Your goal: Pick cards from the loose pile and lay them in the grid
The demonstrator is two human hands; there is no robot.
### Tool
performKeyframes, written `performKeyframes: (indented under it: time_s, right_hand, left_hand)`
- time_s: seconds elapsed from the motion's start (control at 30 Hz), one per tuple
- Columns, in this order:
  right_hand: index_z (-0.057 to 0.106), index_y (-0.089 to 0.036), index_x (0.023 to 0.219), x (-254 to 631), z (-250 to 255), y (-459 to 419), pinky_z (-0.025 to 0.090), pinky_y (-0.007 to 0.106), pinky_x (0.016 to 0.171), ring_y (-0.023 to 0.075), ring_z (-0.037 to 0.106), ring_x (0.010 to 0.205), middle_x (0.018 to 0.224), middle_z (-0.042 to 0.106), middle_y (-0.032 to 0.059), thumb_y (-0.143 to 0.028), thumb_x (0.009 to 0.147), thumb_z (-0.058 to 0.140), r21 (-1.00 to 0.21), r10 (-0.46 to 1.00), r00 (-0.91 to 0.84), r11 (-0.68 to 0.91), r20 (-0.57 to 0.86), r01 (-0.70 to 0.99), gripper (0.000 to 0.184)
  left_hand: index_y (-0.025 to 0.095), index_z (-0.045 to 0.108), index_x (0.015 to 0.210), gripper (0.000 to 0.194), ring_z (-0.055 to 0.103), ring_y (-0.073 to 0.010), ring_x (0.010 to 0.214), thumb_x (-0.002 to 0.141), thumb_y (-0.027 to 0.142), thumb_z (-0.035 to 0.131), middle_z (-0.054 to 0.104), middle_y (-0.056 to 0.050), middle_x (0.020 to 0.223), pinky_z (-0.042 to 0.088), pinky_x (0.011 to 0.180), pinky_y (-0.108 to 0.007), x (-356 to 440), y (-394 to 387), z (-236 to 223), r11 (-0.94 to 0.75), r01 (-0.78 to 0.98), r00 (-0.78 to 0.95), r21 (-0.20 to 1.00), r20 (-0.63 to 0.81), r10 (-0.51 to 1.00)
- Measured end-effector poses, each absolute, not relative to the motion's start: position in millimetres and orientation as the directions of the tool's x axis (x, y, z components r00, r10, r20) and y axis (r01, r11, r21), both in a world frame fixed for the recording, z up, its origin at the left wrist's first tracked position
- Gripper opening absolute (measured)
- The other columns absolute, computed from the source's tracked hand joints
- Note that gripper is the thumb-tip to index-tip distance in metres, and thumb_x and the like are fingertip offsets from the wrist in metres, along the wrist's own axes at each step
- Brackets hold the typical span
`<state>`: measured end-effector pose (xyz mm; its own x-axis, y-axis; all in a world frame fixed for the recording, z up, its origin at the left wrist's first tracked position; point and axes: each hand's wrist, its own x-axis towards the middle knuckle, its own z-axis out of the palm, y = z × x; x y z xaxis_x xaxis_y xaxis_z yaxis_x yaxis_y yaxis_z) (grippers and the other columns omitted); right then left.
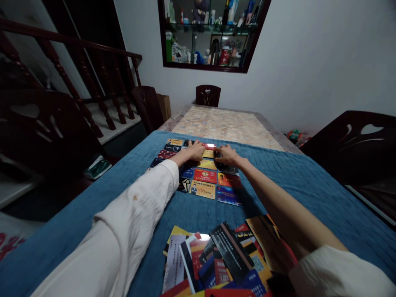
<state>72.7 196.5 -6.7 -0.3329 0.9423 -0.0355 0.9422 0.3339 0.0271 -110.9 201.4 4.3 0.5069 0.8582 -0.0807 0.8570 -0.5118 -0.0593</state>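
Colourful plastic cards lie in a neat grid (pixel 204 177) on a blue quilted cloth (pixel 309 185). Both my arms reach far forward over that grid. My left hand (pixel 195 149) rests with its fingers lying on the cards in the far rows, touching a red card (pixel 209 146) at the top. My right hand (pixel 226 155) lies beside it, fingers curled down onto a dark card at the far right of the grid. Whether either hand grips a card is hidden. A loose heap of cards (pixel 222 258) lies near me, partly under my right forearm.
Beyond the cloth the table's marbled top (pixel 225 123) shows, with a dark wooden chair (pixel 208 95) at its far end. More dark chairs stand at left (pixel 148 107) and right (pixel 355 140). A stair railing (pixel 77 78) is at the left and a glass wall cabinet (pixel 210 33) behind.
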Motion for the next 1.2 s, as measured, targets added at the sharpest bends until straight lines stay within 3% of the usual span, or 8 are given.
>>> performKeyframes:
  time_s: [0.63, 0.87, 1.03, 1.2]
  right_hand:
    - [0.068, -0.028, 0.122, 70.6, -7.8, 194.7, 0.045, 0.041, 0.086, 0.0353, 0.05, 0.119, 0.127, 0.065, 0.0106, -0.035, 0.087, 0.055, 0.016, 0.95, -0.312, 0.313, -0.024, 0.95, 0.038]
    - [0.068, -0.027, 0.123, 68.5, -4.7, 189.6, 0.044, 0.045, 0.087, 0.0372, 0.048, 0.12, 0.128, 0.063, 0.0134, -0.034, 0.087, 0.056, 0.031, 0.95, -0.311, 0.311, 0.001, 0.95, 0.038]
    - [0.062, -0.024, 0.132, 72.9, 0.7, 180.2, 0.042, 0.046, 0.087, 0.0376, 0.043, 0.123, 0.134, 0.059, 0.0156, -0.036, 0.089, 0.055, 0.038, 0.944, -0.327, 0.325, 0.046, 0.945, 0.045]
    - [0.065, -0.024, 0.125, 81.2, 5.9, 164.2, 0.037, 0.042, 0.084, 0.0349, 0.042, 0.121, 0.13, 0.062, 0.0135, -0.029, 0.088, 0.055, 0.053, 0.931, -0.356, 0.352, 0.084, 0.934, 0.039]
  left_hand:
    - [0.017, 0.061, 0.114, 0.042, 0.041, -0.0356, 0.129, 0.073, 0.008, 0.059, 0.06, -0.016, 0.124, 0.028, 0.109, -0.067, -107.6, 200.5, 7.2, -0.51, 0.859, 0.505, -0.039, -0.083, 0.859]
    - [0.017, 0.068, 0.098, 0.027, 0.041, -0.0338, 0.127, 0.076, 0.007, 0.055, 0.061, -0.015, 0.121, 0.033, 0.105, -0.061, -107.5, 193.0, 11.8, -0.526, 0.848, 0.522, -0.072, -0.061, 0.851]
    - [0.013, 0.069, 0.097, 0.025, 0.038, -0.0356, 0.129, 0.077, 0.01, 0.054, 0.059, -0.018, 0.123, 0.031, 0.104, -0.061, -109.5, 186.2, 15.5, -0.547, 0.832, 0.548, -0.09, -0.013, 0.836]
    - [0.014, 0.069, 0.1, 0.025, 0.037, -0.0363, 0.131, 0.079, 0.013, 0.055, 0.06, -0.018, 0.125, 0.034, 0.101, -0.058, -113.6, 173.7, 15.1, -0.601, 0.785, 0.615, -0.149, 0.072, 0.785]
